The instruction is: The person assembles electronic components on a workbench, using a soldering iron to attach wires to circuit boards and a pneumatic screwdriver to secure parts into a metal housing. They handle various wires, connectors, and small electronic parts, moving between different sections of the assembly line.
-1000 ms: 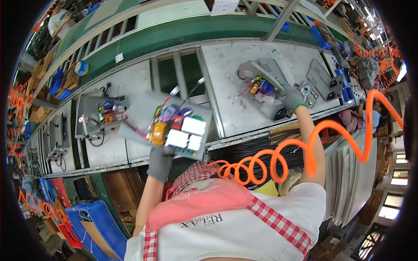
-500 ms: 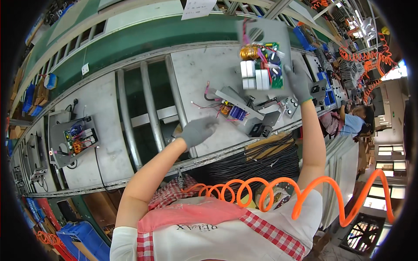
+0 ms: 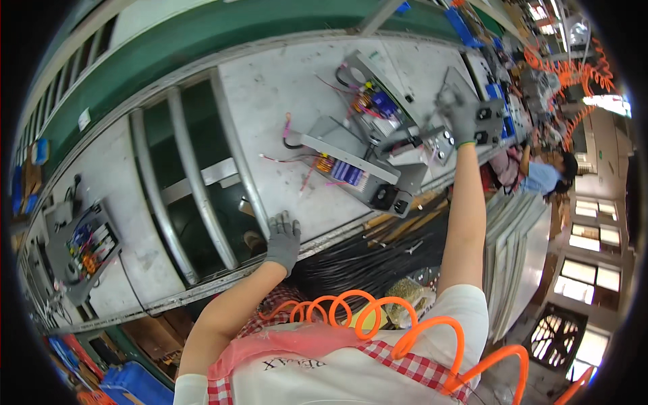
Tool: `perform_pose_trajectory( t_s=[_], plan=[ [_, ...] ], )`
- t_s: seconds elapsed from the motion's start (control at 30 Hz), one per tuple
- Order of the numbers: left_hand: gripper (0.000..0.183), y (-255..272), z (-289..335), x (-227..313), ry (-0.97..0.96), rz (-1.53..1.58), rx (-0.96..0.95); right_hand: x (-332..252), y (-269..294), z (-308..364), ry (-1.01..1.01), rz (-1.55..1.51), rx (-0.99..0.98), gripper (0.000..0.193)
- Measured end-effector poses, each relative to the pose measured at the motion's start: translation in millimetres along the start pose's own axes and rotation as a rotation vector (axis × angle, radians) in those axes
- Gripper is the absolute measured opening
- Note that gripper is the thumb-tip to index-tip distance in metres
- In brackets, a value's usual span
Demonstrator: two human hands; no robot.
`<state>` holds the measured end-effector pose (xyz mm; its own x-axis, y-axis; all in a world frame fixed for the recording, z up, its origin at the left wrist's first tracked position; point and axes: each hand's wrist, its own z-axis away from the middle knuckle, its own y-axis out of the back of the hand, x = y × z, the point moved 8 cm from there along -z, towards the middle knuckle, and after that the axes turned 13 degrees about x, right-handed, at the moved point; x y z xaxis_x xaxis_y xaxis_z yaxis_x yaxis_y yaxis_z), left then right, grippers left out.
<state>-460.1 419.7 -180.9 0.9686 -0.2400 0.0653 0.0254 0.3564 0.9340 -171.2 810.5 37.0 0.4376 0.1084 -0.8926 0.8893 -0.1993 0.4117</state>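
My right hand (image 3: 461, 120), in a grey glove, reaches far out to the right end of an open grey metal unit (image 3: 378, 101) with coloured wires and a coil inside, and grips its edge. That unit lies on the grey bench (image 3: 283, 94) right behind a second open metal unit (image 3: 354, 172) with a blue part and small fans. My left hand (image 3: 283, 239), also gloved, rests with its fingers apart on the bench's front edge and holds nothing.
A third wired unit (image 3: 84, 246) sits far left on the bench. A gap with metal rails (image 3: 196, 182) opens beside my left hand. An orange coiled hose (image 3: 378, 324) crosses my chest. Stacked grey panels (image 3: 520, 250) and another person (image 3: 540, 175) are on the right.
My right hand has carried the wired unit from my left across to the right and set it down behind the other unit. My left hand let go and dropped to the bench edge.
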Motion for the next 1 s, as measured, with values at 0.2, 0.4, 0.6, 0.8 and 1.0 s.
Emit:
perform_pose_trajectory(
  t_s=[0.2,0.4,0.6,0.8,1.0],
  plan=[
    [0.048,12.3,-4.6,15.8,-0.058,0.027,0.168,239.8,162.7,-9.0,-0.273,0.911,-0.014,0.060],
    [0.040,10.0,-10.3,22.6,-0.041,-0.045,0.321,232.7,66.0,57.1,-0.273,1.173,-0.046,0.068],
    [0.038,11.9,-7.7,24.8,-0.063,-0.050,0.329,240.9,76.1,88.1,-0.199,1.268,0.058,0.056],
    [0.050,0.9,-4.2,20.7,-0.062,-0.055,0.131,134.3,116.7,108.6,-0.293,1.149,0.411,0.053],
    [0.079,30.7,16.2,-3.4,-0.079,0.134,0.076,-31.8,202.4,169.7,0.167,0.548,0.712,0.057]
  ],
)
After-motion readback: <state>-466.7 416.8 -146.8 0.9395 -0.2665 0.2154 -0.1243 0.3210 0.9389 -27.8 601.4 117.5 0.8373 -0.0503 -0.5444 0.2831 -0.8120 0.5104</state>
